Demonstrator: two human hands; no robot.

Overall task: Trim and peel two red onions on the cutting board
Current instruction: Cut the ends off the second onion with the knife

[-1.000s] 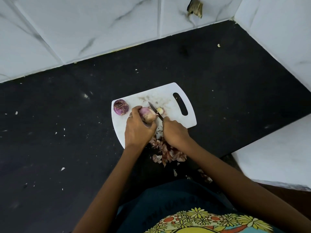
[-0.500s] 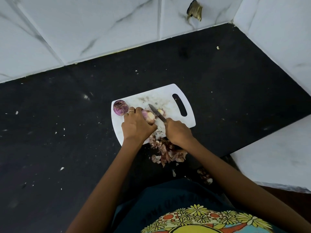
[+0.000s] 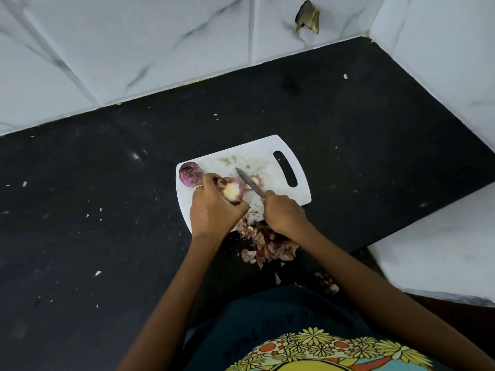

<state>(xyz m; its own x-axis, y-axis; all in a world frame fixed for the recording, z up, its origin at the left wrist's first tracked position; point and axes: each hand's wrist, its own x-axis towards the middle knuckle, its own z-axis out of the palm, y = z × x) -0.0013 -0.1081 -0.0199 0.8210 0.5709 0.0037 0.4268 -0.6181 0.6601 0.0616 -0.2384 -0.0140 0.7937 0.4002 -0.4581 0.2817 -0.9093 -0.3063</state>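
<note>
The left hand (image 3: 214,210) now grips the onion (image 3: 231,193) cut-face up, the right hand (image 3: 281,212) clasping the knife (image 3: 249,185) drawn clear, trimming apparently done.

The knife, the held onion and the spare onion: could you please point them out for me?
knife (image 3: 247,181), head view, middle of the blade.
held onion (image 3: 232,193), head view, pale cut face.
spare onion (image 3: 190,173), head view, purple top.

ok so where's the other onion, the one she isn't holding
In the head view the loose red onion sits on the far-left corner of the white cutting board, just beyond the left hand, which grips the second onion.
</note>
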